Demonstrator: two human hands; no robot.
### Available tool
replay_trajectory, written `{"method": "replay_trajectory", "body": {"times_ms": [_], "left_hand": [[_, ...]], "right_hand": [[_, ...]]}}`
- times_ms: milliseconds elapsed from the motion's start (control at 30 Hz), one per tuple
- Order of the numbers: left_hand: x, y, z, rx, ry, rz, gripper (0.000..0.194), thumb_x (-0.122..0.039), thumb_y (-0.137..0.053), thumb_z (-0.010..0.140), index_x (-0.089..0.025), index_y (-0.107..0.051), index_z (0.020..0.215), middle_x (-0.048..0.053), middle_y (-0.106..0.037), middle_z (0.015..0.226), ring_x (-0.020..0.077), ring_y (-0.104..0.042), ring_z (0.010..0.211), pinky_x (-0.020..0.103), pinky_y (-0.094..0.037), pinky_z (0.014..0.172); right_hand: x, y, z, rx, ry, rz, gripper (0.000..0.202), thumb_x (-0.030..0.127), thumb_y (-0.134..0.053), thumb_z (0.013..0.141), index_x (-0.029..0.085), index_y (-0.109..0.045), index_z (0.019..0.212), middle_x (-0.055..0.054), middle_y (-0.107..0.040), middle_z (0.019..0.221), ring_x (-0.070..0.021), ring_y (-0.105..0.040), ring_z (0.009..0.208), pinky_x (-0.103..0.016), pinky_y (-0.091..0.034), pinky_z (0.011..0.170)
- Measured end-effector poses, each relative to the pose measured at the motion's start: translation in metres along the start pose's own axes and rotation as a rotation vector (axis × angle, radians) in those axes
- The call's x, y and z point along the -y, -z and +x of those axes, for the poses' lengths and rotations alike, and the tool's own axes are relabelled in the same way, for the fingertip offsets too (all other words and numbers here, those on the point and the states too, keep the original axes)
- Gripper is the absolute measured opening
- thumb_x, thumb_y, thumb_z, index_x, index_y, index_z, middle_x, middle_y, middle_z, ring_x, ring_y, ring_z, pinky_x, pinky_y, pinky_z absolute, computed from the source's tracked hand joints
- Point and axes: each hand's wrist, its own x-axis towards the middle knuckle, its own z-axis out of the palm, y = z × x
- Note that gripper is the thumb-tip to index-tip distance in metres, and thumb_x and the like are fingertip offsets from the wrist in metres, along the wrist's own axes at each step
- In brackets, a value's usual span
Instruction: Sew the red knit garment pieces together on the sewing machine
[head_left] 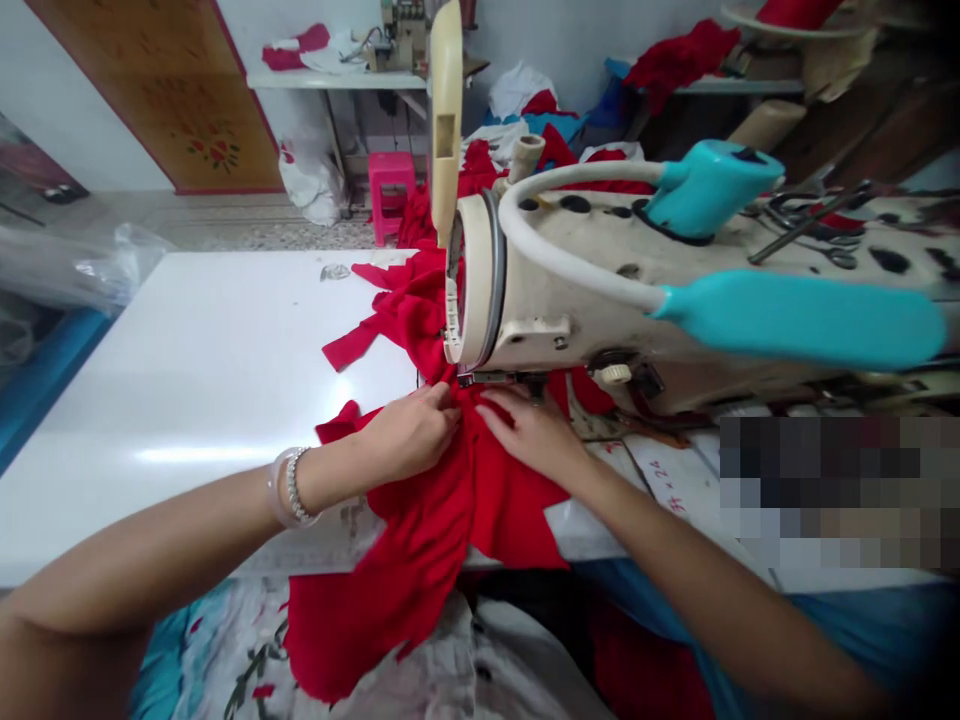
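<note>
Red fabric (431,510) runs under the head of a sewing machine (570,280) and drapes over the table's front edge onto my lap. My left hand (416,430), with a bangle and a bracelet at the wrist, is closed on the cloth just left of the presser foot (469,379). Right of the foot, my right hand (536,435) lies palm down on the cloth, its fingers stretched toward the needle area and thumb apart. The needle itself is hidden by the machine head. More red cloth (420,310) bunches behind the foot.
The white tabletop (225,380) extends to the left. A turquoise lamp (802,315) on a bent white neck is mounted on the machine. Behind stand a pink stool (390,195) and heaped red and white cloth (525,105). Plastic wrapping (112,270) lies at far left.
</note>
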Motion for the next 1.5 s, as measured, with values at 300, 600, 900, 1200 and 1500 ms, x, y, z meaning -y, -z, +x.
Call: {"method": "replay_trajectory", "body": {"times_ms": [300,600,900,1200,1500], "left_hand": [[0.028,-0.023,-0.005,-0.209,-0.065,-0.058,0.03,-0.021,-0.046,0.099,-0.014,-0.059,0.124,0.016,-0.061,0.14,0.0285,-0.055,0.129,0.046,-0.043,0.098],[0.035,-0.02,0.0,-0.198,-0.092,-0.083,0.032,-0.02,-0.048,0.096,-0.014,-0.06,0.125,0.016,-0.061,0.137,0.0283,-0.055,0.127,0.044,-0.041,0.098],[0.007,-0.018,-0.015,-0.168,-0.05,0.024,0.029,-0.004,-0.044,0.09,-0.017,-0.061,0.11,0.01,-0.062,0.14,0.0284,-0.054,0.125,0.045,-0.035,0.089],[0.011,-0.009,-0.015,-0.206,-0.016,-0.098,0.029,-0.009,-0.036,0.1,-0.018,-0.06,0.113,0.012,-0.063,0.139,0.0289,-0.051,0.132,0.05,-0.039,0.098],[-0.122,-0.081,-0.113,-0.349,0.22,-0.107,0.062,-0.042,-0.062,0.09,-0.021,-0.05,0.146,0.017,-0.065,0.132,0.0336,-0.061,0.117,0.046,-0.052,0.091]], "right_hand": [[0.018,-0.013,-0.003,0.224,-0.058,-0.032,0.059,0.033,-0.046,0.094,0.007,-0.044,0.148,-0.021,-0.046,0.153,-0.0386,-0.049,0.134,-0.06,-0.033,0.114],[0.017,-0.016,0.001,0.165,-0.071,-0.065,0.053,0.029,-0.044,0.095,0.012,-0.048,0.145,-0.02,-0.054,0.146,-0.0365,-0.052,0.129,-0.056,-0.036,0.109],[0.015,-0.008,-0.025,-0.072,0.326,0.121,0.027,0.014,-0.048,0.095,0.019,-0.072,0.107,-0.009,-0.071,0.117,-0.0239,-0.061,0.114,-0.044,-0.049,0.099],[0.015,-0.003,-0.027,-0.018,0.353,0.243,0.038,0.012,-0.045,0.095,0.018,-0.068,0.125,-0.012,-0.07,0.125,-0.0244,-0.061,0.119,-0.047,-0.054,0.102],[-0.007,0.035,-0.017,0.326,0.384,-0.105,0.045,-0.002,-0.048,0.077,0.016,-0.064,0.115,-0.015,-0.061,0.138,-0.0278,-0.058,0.128,-0.052,-0.04,0.113]]}}
